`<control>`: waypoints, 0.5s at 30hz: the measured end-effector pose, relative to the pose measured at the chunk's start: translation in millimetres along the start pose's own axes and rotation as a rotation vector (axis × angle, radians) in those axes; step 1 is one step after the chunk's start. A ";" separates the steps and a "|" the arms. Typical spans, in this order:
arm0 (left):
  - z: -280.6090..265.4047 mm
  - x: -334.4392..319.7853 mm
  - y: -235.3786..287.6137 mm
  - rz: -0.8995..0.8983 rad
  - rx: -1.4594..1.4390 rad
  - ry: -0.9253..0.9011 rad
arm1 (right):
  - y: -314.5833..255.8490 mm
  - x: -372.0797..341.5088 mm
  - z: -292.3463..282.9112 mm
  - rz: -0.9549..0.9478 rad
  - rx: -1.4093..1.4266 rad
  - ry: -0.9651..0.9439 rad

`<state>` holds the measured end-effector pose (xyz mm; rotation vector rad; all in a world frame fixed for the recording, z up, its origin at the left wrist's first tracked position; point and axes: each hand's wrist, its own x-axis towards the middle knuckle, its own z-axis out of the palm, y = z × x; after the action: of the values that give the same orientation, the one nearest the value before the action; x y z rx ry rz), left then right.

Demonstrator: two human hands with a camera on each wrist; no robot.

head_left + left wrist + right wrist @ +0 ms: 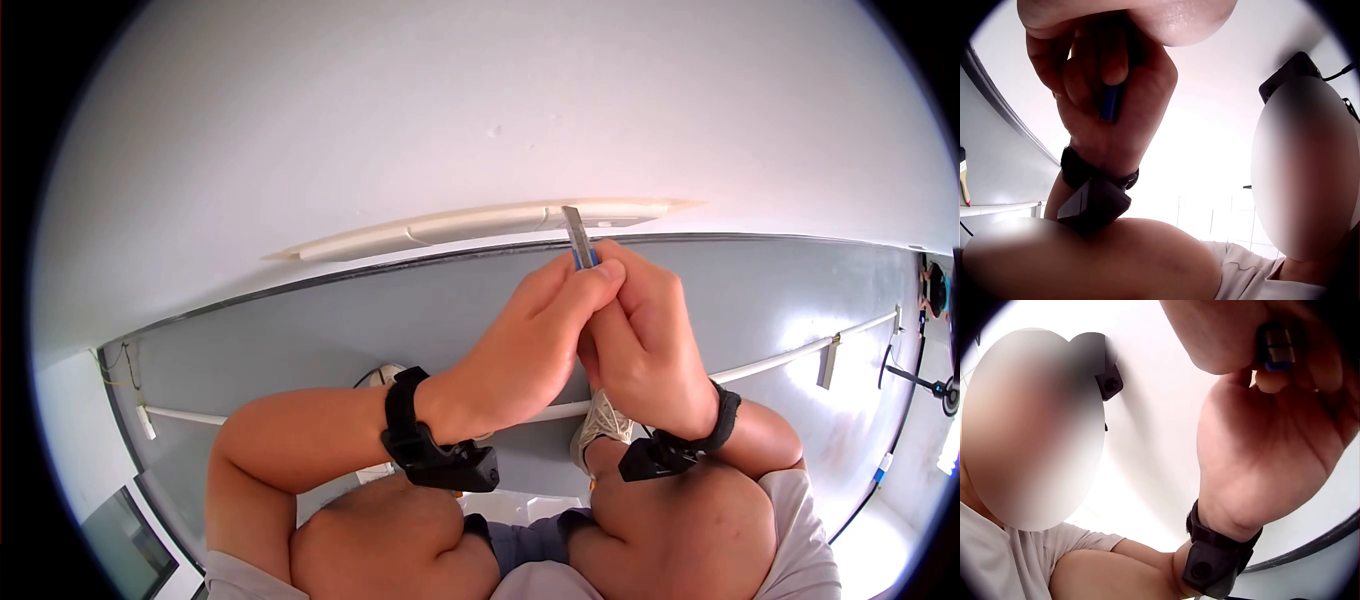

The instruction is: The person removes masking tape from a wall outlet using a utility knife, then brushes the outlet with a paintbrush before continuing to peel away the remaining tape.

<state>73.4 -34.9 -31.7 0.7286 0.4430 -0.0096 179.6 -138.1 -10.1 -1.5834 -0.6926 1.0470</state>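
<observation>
A utility knife (578,235) with a metal blade and a blue body points up at a long pale raised strip (470,222) on a white surface. Its blade tip overlaps the strip in the head view; contact cannot be told. My right hand (650,335) grips the knife body, and the blue part (1110,103) shows between its fingers in the left wrist view. My left hand (525,345) meets the right one, its thumb laid along the knife near the blade. In the right wrist view the knife's end (1279,349) sticks out of the right hand, over the left palm (1260,447).
The white surface (500,110) fills the area beyond the hands, with a dark edge under it. Below are a grey floor (460,300), a white pipe (780,357) running across, and a shoe (600,425). A brush (964,178) appears at the left wrist view's left edge.
</observation>
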 end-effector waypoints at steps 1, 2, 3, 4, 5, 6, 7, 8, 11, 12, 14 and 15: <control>0.2 0.1 0.0 0.007 0.011 0.006 | -0.4 0.2 -0.8 -0.003 -0.004 -0.018; 0.9 0.0 0.4 0.006 0.013 0.004 | -0.1 -0.1 -1.2 -0.004 -0.003 -0.016; 1.4 -0.5 1.3 -0.009 0.012 0.000 | 0.4 -0.6 -0.9 -0.001 -0.001 -0.008; 1.9 -1.3 2.0 -0.022 0.012 -0.003 | 0.4 -1.1 -0.5 0.001 0.001 -0.002; 0.6 -1.8 1.8 -0.022 0.012 -0.002 | 0.6 -0.6 0.1 0.002 0.001 -0.003; -1.0 -2.1 1.7 -0.028 -0.001 -0.001 | 0.3 0.4 0.6 -0.003 0.000 -0.013; -1.5 -1.9 1.2 -0.035 -0.014 -0.003 | 0.0 0.7 0.4 -0.007 -0.002 -0.021; -0.7 -1.4 0.4 -0.036 -0.014 -0.003 | -0.3 0.5 0.4 -0.006 -0.002 -0.020; 0.7 -1.0 -1.4 -0.005 -0.024 0.001 | -1.0 0.0 1.3 -0.003 -0.003 -0.008; 0.1 -1.1 -1.8 -0.007 -0.013 0.011 | -0.6 0.1 1.9 -0.001 0.000 -0.005; -0.7 -1.8 -1.7 -0.010 -0.002 0.022 | -0.7 0.2 2.0 0.002 0.003 -0.001; -1.0 -2.4 -1.2 -0.010 0.002 0.015 | -1.2 0.1 1.3 0.008 0.000 -0.010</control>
<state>70.7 -35.5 -32.2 0.7290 0.4608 -0.0136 178.5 -137.1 -9.1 -1.5829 -0.6929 1.0615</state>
